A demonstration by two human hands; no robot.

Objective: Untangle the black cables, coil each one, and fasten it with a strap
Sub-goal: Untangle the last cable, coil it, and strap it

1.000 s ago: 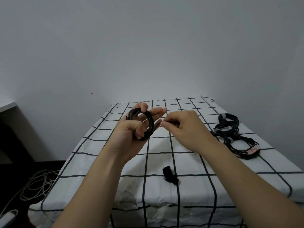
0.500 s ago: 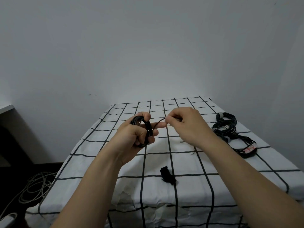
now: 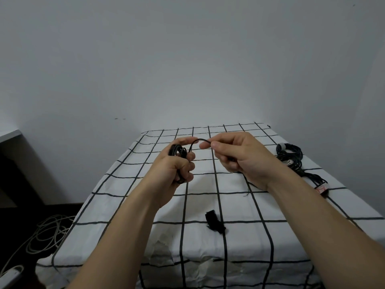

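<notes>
Above the checked table point(image 3: 235, 207), my left hand point(image 3: 179, 166) is gripping the nearly wound black coil point(image 3: 177, 151) while my right hand point(image 3: 239, 155) is pinching its short loose tail point(image 3: 200, 139); the strap point(image 3: 214, 223) is lying unused nearer me, and the other bundles point(image 3: 291, 155) are sitting far right, looking already fastened.

black cable point(image 3: 178, 150), white black-gridded tablecloth point(image 3: 235, 205)

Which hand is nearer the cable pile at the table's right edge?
Right. The right hand is just left of the cable pile, pinching the loose cable end. The left hand grips the coil further left, beyond the right hand.
</notes>
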